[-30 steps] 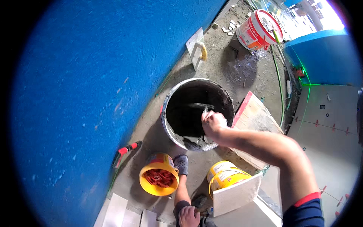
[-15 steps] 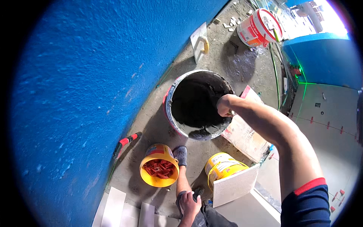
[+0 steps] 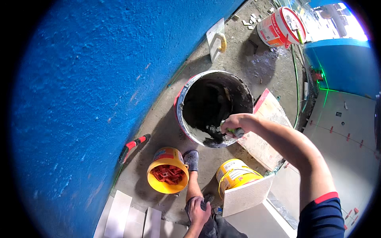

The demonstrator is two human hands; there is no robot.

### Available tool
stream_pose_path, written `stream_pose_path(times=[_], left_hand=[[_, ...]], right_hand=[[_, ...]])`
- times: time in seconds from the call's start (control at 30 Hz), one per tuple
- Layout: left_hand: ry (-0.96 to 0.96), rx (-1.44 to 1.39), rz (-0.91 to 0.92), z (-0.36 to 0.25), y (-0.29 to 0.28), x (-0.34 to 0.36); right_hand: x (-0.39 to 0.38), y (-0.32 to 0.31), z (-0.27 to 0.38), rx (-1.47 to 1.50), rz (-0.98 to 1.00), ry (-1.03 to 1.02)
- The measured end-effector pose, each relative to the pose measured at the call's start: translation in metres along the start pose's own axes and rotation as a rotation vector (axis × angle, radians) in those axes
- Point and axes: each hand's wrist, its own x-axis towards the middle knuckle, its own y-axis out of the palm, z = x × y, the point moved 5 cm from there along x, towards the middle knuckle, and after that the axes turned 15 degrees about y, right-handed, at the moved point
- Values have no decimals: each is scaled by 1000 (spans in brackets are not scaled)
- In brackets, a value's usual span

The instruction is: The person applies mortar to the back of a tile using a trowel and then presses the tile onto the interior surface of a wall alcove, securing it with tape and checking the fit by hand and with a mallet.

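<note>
My right hand (image 3: pixel 237 122) is closed round the green-and-grey handle of a trowel (image 3: pixel 238 133), over the near right rim of a large bucket (image 3: pixel 189 133). Dark wet mortar (image 3: pixel 204 105) lies inside the bucket, and the trowel's blade cannot be made out against it. My left hand (image 3: pixel 198 211) rests on my bent knee, fingers spread over it and holding nothing. Beside my foot stands a yellow bucket (image 3: pixel 159 183) filled with red plastic tile wedges (image 3: pixel 168 174).
A blue wall (image 3: pixel 91 99) runs along the left. A notched trowel with a yellow handle (image 3: pixel 222 43) leans against it. Also around are a red-and-white bucket (image 3: pixel 274 29), another yellow bucket (image 3: pixel 234 176), a ribbed tile (image 3: pixel 248 196), a paper sack (image 3: pixel 266 133) and a red-and-black tool (image 3: pixel 135 143).
My right hand has moved a little left and down with the trowel, over the bucket's near rim, and the handle's end now shows. My left hand stays on the knee.
</note>
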Motion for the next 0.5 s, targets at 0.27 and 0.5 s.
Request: stream_pose_path(times=[0.27,0.5], left_hand=[[-46,28,8,12,1,-7],[-35,33,14,15,-1,-6]], right_hand=[[-67,-11,23,-779,-328,10],[50,-21,18,-253,-664,144]])
